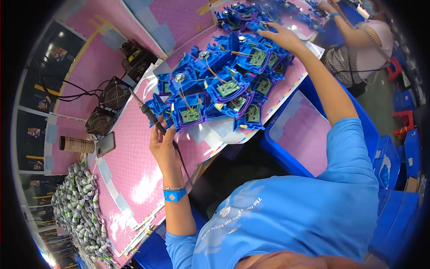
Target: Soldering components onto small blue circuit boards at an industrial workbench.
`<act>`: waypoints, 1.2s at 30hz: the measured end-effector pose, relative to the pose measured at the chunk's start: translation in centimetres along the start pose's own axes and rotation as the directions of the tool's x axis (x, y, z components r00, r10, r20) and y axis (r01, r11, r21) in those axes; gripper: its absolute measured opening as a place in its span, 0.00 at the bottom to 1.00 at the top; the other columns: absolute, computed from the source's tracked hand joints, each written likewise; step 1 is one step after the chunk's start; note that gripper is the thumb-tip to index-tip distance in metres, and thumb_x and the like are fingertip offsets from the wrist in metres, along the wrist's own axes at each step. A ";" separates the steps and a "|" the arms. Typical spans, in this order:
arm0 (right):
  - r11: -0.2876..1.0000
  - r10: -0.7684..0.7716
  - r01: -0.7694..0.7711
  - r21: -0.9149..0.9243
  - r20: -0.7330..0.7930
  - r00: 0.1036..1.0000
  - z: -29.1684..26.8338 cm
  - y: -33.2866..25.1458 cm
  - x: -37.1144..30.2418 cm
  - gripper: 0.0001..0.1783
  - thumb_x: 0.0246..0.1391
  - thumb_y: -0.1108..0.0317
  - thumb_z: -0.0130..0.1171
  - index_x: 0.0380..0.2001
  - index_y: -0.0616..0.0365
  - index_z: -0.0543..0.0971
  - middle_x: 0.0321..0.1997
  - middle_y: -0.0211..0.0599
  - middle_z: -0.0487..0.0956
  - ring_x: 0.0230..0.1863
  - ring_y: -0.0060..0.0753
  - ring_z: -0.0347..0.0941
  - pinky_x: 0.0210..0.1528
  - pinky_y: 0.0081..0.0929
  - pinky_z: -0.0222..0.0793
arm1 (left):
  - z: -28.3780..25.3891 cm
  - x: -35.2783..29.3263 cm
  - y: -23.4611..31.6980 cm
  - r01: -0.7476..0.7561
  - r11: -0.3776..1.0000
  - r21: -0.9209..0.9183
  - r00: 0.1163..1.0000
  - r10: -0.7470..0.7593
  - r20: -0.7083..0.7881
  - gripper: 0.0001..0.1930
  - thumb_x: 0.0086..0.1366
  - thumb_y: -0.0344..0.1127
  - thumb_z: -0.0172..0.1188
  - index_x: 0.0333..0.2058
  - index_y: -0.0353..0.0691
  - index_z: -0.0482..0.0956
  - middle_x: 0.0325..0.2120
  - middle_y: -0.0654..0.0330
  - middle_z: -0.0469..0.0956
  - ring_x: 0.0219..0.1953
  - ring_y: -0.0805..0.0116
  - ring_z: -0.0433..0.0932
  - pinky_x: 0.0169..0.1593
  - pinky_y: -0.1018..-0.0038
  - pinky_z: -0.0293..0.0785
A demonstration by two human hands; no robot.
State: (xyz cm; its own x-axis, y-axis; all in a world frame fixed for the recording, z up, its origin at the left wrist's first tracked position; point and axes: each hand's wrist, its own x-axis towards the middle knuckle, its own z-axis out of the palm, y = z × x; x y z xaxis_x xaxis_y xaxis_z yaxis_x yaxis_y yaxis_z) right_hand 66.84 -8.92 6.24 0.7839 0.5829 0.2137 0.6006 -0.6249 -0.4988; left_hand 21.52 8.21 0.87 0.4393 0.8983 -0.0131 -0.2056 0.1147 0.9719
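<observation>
My left hand (162, 142) is closed round the dark handle of a soldering iron (151, 117), whose metal tip points up and to the left. The cord trails down past my wrist. Just right of that hand sits a blue plastic housing (190, 114) with a green circuit board and thin wires. My right hand (286, 36) stretches to the far side of the bench, thumb and fingers apart, its fingertips at another blue housing (256, 26). Whether they touch it I cannot tell. Between my hands lies a heap of similar housings (230, 87), several with round metal parts and loose wires.
Two black fans (114, 93) stand at the left, near a patterned cup (77, 144) and a phone (105, 144). A pile of small grey-white parts (83, 206) covers the lower left. A blue bin (286, 154) is by the bench's right edge. Another person (365, 38) works at the far right.
</observation>
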 end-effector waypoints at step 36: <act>0.054 -0.886 0.784 0.618 -0.333 0.323 9.1 -26.3 -30.3 0.27 0.41 0.80 0.68 0.50 0.62 0.82 0.51 0.58 0.81 0.49 0.54 0.82 0.47 0.36 0.81 | -4.5 -16.6 7.1 -0.157 0.954 0.255 0.985 0.132 0.111 0.47 0.54 0.23 0.76 0.71 0.37 0.60 0.37 0.65 0.83 0.26 0.89 0.70 0.28 0.89 0.65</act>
State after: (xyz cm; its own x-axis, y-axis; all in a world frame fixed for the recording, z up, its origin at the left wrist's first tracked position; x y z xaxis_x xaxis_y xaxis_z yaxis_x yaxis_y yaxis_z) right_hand 25.89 -5.43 5.27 -0.2262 0.5689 0.7907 0.5496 0.7447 -0.3786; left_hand 8.89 -3.95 6.96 0.5026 0.8528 0.1419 -0.0421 -0.1398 0.9893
